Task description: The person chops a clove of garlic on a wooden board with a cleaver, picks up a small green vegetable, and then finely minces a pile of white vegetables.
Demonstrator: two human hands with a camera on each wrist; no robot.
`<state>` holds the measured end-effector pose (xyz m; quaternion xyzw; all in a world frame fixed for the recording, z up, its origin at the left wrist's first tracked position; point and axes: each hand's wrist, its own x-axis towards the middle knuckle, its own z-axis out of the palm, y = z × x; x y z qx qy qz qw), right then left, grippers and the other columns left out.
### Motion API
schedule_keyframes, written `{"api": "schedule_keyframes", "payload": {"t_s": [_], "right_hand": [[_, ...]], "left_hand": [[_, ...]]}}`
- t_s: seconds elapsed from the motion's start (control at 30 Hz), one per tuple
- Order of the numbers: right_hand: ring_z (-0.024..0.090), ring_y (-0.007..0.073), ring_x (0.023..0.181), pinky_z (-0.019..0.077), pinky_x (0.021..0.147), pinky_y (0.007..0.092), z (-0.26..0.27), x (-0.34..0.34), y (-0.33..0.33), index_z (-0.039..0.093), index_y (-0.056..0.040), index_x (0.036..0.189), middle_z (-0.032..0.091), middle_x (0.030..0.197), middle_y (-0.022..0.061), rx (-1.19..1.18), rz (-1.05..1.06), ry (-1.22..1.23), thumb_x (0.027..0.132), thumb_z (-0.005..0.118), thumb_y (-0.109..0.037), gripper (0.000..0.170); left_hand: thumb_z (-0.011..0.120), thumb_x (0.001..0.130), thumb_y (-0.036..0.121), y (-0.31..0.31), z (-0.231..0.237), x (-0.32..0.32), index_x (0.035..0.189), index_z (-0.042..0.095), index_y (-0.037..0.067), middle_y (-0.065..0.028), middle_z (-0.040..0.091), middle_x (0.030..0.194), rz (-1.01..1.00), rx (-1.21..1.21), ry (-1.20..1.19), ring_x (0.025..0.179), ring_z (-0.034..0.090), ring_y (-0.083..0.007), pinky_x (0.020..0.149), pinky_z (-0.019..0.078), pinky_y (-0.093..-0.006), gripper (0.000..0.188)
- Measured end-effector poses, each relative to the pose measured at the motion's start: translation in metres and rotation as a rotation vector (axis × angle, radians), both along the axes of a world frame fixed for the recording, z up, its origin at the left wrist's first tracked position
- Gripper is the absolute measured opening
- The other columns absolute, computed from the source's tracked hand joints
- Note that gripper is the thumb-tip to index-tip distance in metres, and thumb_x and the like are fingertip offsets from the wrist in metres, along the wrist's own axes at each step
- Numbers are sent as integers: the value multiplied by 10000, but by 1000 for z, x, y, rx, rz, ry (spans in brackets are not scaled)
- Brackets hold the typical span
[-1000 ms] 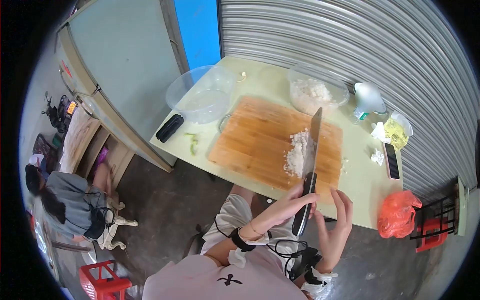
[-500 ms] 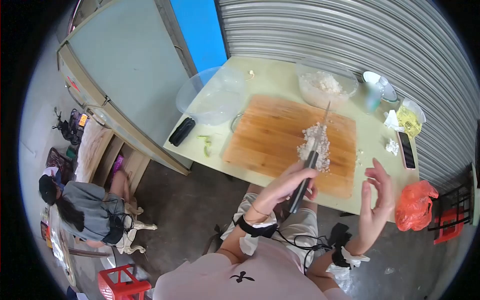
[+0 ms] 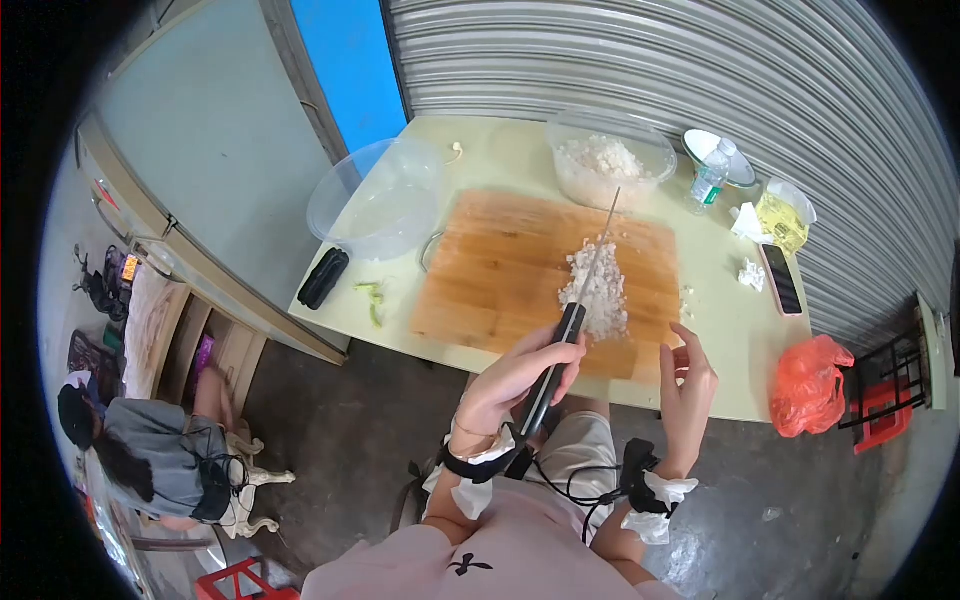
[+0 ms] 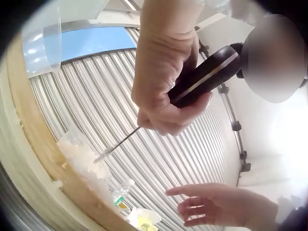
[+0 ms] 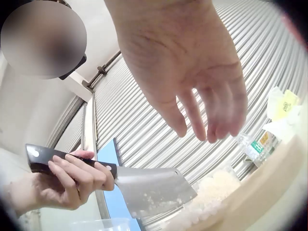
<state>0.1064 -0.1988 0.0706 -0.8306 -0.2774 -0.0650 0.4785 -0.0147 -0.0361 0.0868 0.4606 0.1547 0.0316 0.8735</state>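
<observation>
My left hand (image 3: pixel 515 385) grips the black handle of a cleaver (image 5: pixel 151 190), whose broad blade has white bits stuck to its side. The blade points away over a heap of finely chopped white food (image 3: pixel 605 310) on the wooden cutting board (image 3: pixel 495 270), its edge close over the pieces. My right hand (image 3: pixel 688 400) is held in the air by the board's near right corner, empty, with fingers loosely bent. In the right wrist view, those fingers hang relaxed and apart from the cleaver.
Behind the board stands a clear tub (image 3: pixel 650 180) of chopped white food. Another clear tub (image 3: pixel 375 215) is at the left. A bottle (image 3: pixel 708 180), bowl (image 3: pixel 740 165), phone (image 3: pixel 782 280) and red bag (image 3: pixel 810 385) line the right side. A person (image 3: pixel 165 460) sits at far left.
My right hand has left the cleaver, swung out right, then come partway back. The cleaver has turned from showing its flat side to nearly edge-on, and more of the chopped heap shows.
</observation>
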Motion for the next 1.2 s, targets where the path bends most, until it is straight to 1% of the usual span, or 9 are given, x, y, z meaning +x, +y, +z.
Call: {"api": "schedule_keyframes", "payload": {"t_s": [0.17, 0.27, 0.37, 0.47, 0.63, 0.8, 0.87, 0.97, 1.2], "right_hand": [[560, 162, 634, 450, 574, 290, -3, -1, 1, 581, 9, 1088, 586, 699, 110, -16, 23, 129, 882, 535, -114, 244], [579, 150, 711, 460, 627, 279, 5, -14, 10, 577, 6, 1112, 615, 783, 115, 172, 64, 288, 913, 492, -156, 270], [595, 196, 888, 457, 775, 302, 14, -27, 12, 545, -19, 1191, 629, 942, 143, 243, 299, 312, 918, 478, -158, 314], [599, 221, 924, 454, 806, 331, 24, -41, 20, 492, -31, 1252, 620, 992, 155, 198, 485, 293, 889, 518, -135, 379], [576, 251, 777, 457, 730, 340, 10, -54, 39, 346, -72, 1368, 565, 874, 138, -72, 641, 178, 803, 663, -251, 672], [552, 223, 729, 456, 711, 333, 17, -58, 37, 343, -85, 1374, 526, 807, 119, -30, 682, 205, 797, 672, -228, 679], [552, 225, 732, 455, 719, 335, 16, -57, 39, 335, -88, 1380, 526, 811, 118, 27, 730, 232, 805, 662, -222, 674], [544, 216, 727, 452, 720, 330, 8, -57, 43, 338, -90, 1381, 521, 810, 114, -31, 649, 224, 802, 664, -190, 671], [543, 193, 720, 448, 703, 308, 15, -56, 38, 348, -85, 1377, 519, 803, 114, 31, 701, 255, 803, 662, -152, 658]], "left_hand": [[510, 873, 174, 0, -22, 3, 902, 473, 61, 1, 468, 616, -25, -32, 18, 490, 441, -80, 414, 346, -201, 123], [503, 875, 198, 2, -34, 3, 943, 476, 62, -11, 503, 624, -4, -106, -15, 457, 463, -93, 405, 361, -215, 154], [513, 869, 185, -2, -17, -7, 941, 471, 52, -10, 482, 620, -21, -63, -3, 474, 457, -89, 413, 361, -210, 156], [532, 859, 181, -6, -7, -13, 960, 483, 31, -8, 476, 639, 12, 12, 3, 485, 453, -92, 427, 366, -207, 187], [529, 858, 146, -1, -34, -8, 979, 522, 30, -1, 495, 694, 105, 51, -2, 603, 483, -85, 524, 374, -197, 167], [533, 854, 192, -4, -24, -17, 987, 524, 31, -6, 506, 698, 95, -12, 15, 558, 453, -51, 451, 339, -181, 209], [503, 864, 113, -5, -10, -18, 953, 527, 44, -4, 488, 720, 101, -88, 90, 634, 459, -72, 545, 367, -197, 114], [528, 859, 199, -1, -38, -7, 1015, 523, 50, 7, 494, 695, 158, -55, 54, 551, 448, -44, 442, 341, -181, 216], [529, 854, 203, -5, -23, -11, 1021, 521, 55, 18, 486, 688, 110, 22, 76, 559, 453, -46, 440, 339, -180, 223]]}}
